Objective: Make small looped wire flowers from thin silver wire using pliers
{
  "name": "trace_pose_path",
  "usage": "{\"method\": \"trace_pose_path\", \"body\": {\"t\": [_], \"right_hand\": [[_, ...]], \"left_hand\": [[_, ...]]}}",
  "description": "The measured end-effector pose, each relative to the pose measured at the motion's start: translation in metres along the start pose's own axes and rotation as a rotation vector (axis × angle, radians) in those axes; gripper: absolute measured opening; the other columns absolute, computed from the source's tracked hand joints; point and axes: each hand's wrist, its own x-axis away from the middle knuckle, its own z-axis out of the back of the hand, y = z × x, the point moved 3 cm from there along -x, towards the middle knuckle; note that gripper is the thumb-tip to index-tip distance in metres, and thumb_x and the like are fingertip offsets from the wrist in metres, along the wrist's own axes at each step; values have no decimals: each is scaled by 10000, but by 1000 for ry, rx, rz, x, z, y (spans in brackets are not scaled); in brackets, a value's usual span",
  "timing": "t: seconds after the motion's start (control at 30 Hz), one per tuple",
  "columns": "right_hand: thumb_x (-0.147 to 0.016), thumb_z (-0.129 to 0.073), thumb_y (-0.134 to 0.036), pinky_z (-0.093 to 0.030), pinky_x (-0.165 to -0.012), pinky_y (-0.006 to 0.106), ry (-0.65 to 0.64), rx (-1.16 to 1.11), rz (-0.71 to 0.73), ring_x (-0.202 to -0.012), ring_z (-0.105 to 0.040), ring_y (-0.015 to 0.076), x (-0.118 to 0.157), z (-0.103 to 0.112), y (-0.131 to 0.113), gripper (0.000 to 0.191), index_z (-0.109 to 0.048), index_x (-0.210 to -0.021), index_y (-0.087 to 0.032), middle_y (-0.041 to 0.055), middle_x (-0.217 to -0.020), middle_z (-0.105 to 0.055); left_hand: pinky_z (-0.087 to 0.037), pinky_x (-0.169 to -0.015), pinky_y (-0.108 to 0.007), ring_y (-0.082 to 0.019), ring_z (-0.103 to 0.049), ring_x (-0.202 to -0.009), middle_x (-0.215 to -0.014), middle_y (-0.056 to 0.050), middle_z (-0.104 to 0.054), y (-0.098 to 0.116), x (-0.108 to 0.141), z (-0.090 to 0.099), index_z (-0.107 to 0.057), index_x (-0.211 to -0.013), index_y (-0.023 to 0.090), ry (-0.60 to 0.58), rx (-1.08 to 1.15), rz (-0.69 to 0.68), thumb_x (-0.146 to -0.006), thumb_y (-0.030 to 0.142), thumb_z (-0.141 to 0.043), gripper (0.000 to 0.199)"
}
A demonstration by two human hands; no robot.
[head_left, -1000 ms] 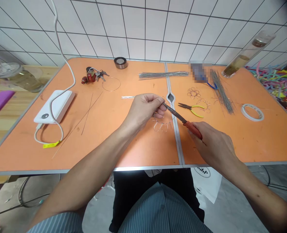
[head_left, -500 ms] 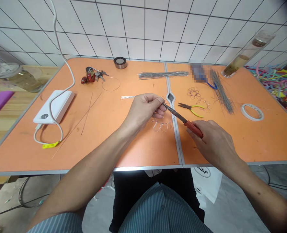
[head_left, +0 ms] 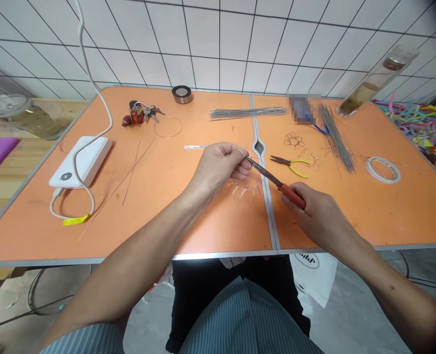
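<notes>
Thin copper-toned wire loops (head_left: 245, 187) are held at the fingertips of the left hand (head_left: 223, 164), its thumb and forefinger pinched narrow; the petal-like bends are seen just below those fingers, against the orange table (head_left: 203, 226). A long-nosed dark metal tool with a red grip (head_left: 277, 183) is clasped by the right hand (head_left: 316, 209), its tip set at the left fingertips; whether wire is gripped there cannot be told. The step in hand is judged to be the working of wire at that point; a firm pinch and a well-aligned tip seem called for next. Beyond the right hand, yellow-handled pliers (head_left: 286, 162) are laid; beyond the left, a bundle of straight grey wires (head_left: 247, 113).
</notes>
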Motion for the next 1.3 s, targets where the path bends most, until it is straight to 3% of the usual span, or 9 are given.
{"method": "trace_pose_path", "body": {"t": [0.37,0.6,0.73,0.83,1.0,1.13,1.3], "right_hand": [[-1103,-513,-603,-318,-539,319,46,47,57,-545,-457,171,-8,-2,6,408,-511,-852,-281,-38,-627,-544],[-1118,-475,-506,-320,-543,323,69,90,70,-534,-510,185,-9,-2,5,357,-572,-865,-273,-17,-620,-583],[-1116,-481,-391,-468,-668,329,62,64,122,-764,-705,223,-8,3,-1,249,-689,-1053,-270,35,-914,-785],[-1116,-476,-334,-537,-780,355,30,12,155,-952,-778,252,-3,5,0,267,-730,-1181,-286,45,-1117,-832],[-1127,-519,-454,-601,-795,376,12,-76,59,-985,-812,280,13,5,26,320,-769,-1234,-284,64,-1166,-853],[-1114,-569,-558,-649,-824,391,-150,-216,-48,-1055,-827,301,21,6,54,388,-806,-1258,-285,79,-1194,-861],[-1087,-602,-599,-641,-862,445,-164,-84,0,-1066,-812,316,16,18,69,393,-851,-1195,-315,66,-1219,-854]], "left_hand": [[-582,-594,-223,-108,-681,-577,-728,-57,-763,-3,-1,1,-736,-764,144,0,8,-4,-937,286,-792,230],[-589,-607,-229,-109,-678,-582,-733,-60,-771,0,1,0,-733,-777,149,13,-8,-9,-940,313,-813,245],[-584,-602,-227,-108,-681,-585,-735,-50,-767,3,1,0,-730,-791,148,10,-12,-31,-940,289,-804,217],[-580,-596,-223,-104,-677,-586,-740,-45,-762,4,1,1,-729,-795,147,15,-15,-41,-953,266,-774,202],[-571,-595,-215,-99,-674,-601,-769,-44,-768,5,-1,4,-740,-822,154,38,-5,-47,-931,302,-812,198],[-592,-620,-223,-100,-675,-635,-776,-34,-760,3,-3,7,-750,-834,166,43,7,-59,-905,356,-853,227],[-607,-632,-228,-104,-678,-659,-781,-27,-740,2,-4,7,-760,-844,165,51,27,-38,-880,350,-869,218]]}}
